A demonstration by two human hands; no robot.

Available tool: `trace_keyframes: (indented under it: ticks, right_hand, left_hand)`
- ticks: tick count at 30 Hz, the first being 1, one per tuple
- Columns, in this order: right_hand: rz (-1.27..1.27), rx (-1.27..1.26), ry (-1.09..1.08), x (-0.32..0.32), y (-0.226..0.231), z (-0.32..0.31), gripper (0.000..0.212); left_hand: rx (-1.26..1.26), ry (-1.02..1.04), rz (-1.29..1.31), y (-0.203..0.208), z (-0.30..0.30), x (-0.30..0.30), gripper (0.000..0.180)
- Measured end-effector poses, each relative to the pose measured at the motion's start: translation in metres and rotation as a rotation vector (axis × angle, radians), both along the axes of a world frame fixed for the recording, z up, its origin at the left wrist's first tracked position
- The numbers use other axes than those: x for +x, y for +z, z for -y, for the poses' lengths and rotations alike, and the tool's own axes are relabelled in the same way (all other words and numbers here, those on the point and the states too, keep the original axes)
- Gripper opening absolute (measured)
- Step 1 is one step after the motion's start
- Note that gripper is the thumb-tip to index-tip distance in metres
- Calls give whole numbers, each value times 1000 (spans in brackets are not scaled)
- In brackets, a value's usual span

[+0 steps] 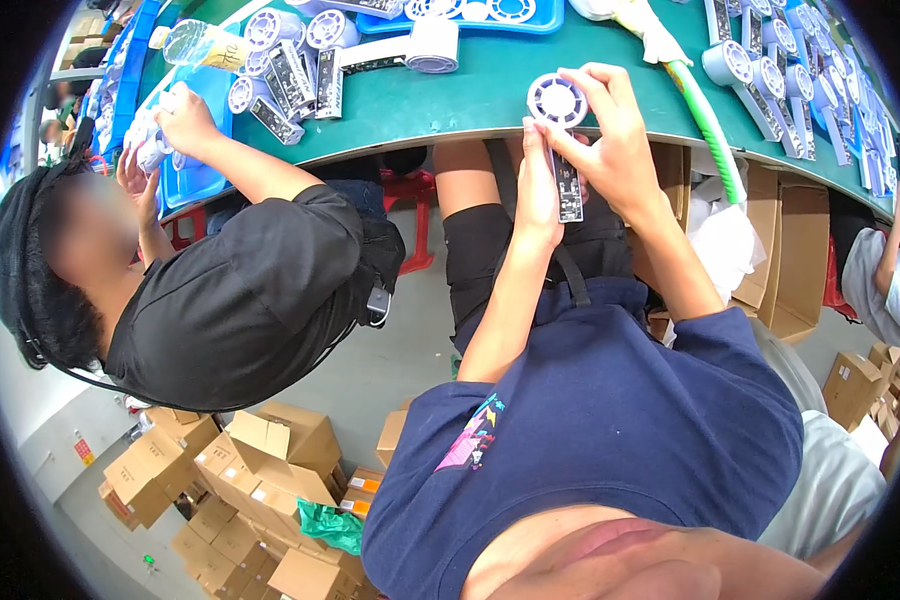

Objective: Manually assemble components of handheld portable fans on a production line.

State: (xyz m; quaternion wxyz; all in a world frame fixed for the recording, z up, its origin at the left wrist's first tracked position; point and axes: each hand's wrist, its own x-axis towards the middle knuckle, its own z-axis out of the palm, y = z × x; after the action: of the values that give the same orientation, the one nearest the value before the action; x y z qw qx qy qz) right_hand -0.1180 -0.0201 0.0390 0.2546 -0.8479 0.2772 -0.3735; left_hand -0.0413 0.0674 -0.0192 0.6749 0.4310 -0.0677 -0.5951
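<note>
Just over the table's near edge I hold a handheld fan (557,101) with a round, spoked, pale lilac head. Its handle shows a bare dark circuit board (569,192) and points down toward my lap. My left hand (537,190) closes on the handle's left side, thumb pointing up near the head. My right hand (615,140) grips the fan from the right, its fingertips at the head's rim and its thumb near the neck. Left of them on the table, another fan part (432,48) lies on its side, touched by neither hand.
Fan parts crowd the green table (490,100) at left and right. A blue tray (535,18) stands at the back, and a green-wrapped hose-like tube (705,125) hangs over the edge. A co-worker in black (240,280) works close on my left. Cardboard boxes (785,250) stand under the table.
</note>
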Motion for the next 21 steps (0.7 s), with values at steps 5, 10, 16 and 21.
trace_keyframes:
  ticks: [5, 10, 16, 21]
  right_hand:
    - [36, 37, 6, 1, -6, 0, 54]
    - [26, 59, 6, 2, -3, -1, 52]
    - [21, 129, 20, -1, 1, 2, 53]
    - [70, 72, -101, -4, 14, 30, 51]
  left_hand:
    - [21, 12, -27, 2, 0, 0, 67]
    - [-4, -16, -41, 0, 0, 5, 70]
    - [1, -78, 13, 9, -2, 12, 76]
    - [13, -108, -26, 13, -5, 17, 81]
